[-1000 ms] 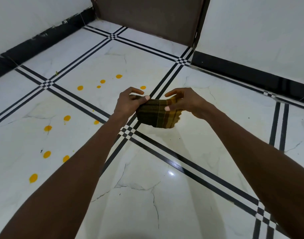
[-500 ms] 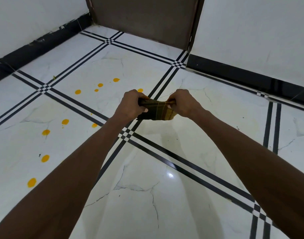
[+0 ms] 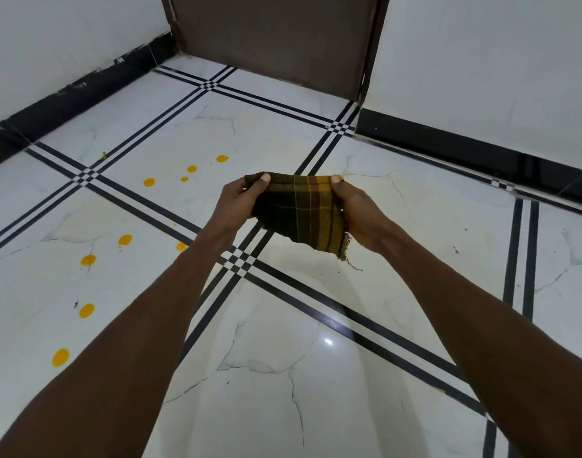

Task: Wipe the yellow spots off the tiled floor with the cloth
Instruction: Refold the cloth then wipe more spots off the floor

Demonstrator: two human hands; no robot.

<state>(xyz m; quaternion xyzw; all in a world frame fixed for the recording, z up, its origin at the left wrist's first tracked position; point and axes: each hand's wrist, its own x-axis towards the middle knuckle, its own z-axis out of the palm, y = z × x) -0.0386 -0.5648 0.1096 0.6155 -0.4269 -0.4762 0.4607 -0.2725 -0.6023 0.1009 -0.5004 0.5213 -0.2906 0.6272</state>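
Spots (image 3: 88, 259) left of cloth (image 3: 302, 213); door (image 3: 276, 38) beyond.

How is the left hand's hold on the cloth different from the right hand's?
The left hand grips the dark green end of the cloth; the right hand grips the yellower, frayed end. The left hand shows its back, the right hand its thumb side. Both pinch the top edge with a thumb, above the floor.
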